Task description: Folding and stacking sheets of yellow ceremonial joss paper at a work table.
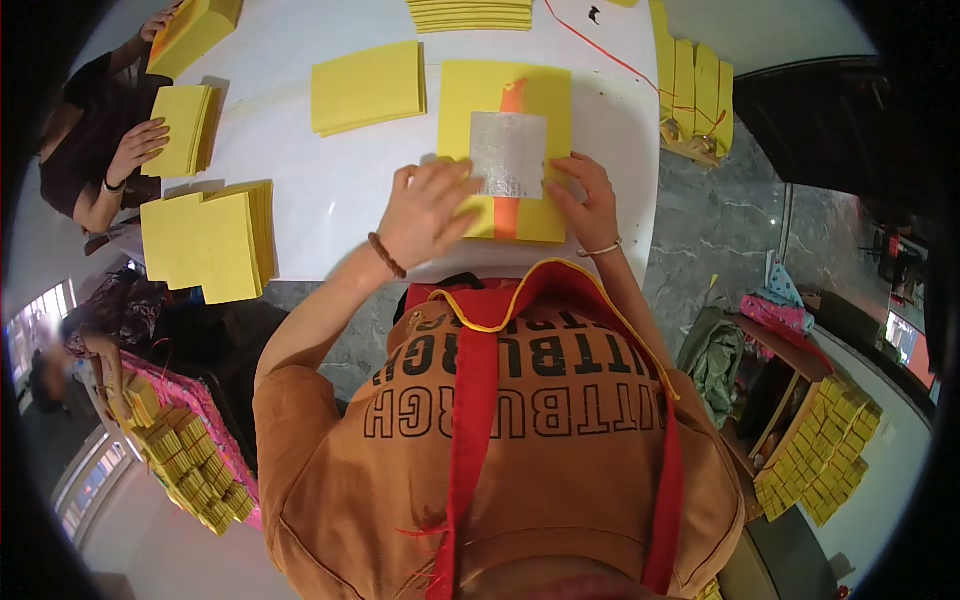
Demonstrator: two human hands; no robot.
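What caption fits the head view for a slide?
Both hands, left hand and right hand, press a square silver foil sheet onto yellow paper.

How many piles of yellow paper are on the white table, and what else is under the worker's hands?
Yellow paper stacks lying on the table, counting the one being worked on: 5
Silver foil squares: 1
Orange strips: 1
Worker's hands on the sheet, left hand and right hand: 2
Total: 9
More yellow bundles stand on edge at the table's right rim; their number is unclear.

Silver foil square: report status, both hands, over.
Left hand flat on the yellow paper stack, fingers at the silver foil square. Right hand pressing the foil's right corner. Nothing in the way.
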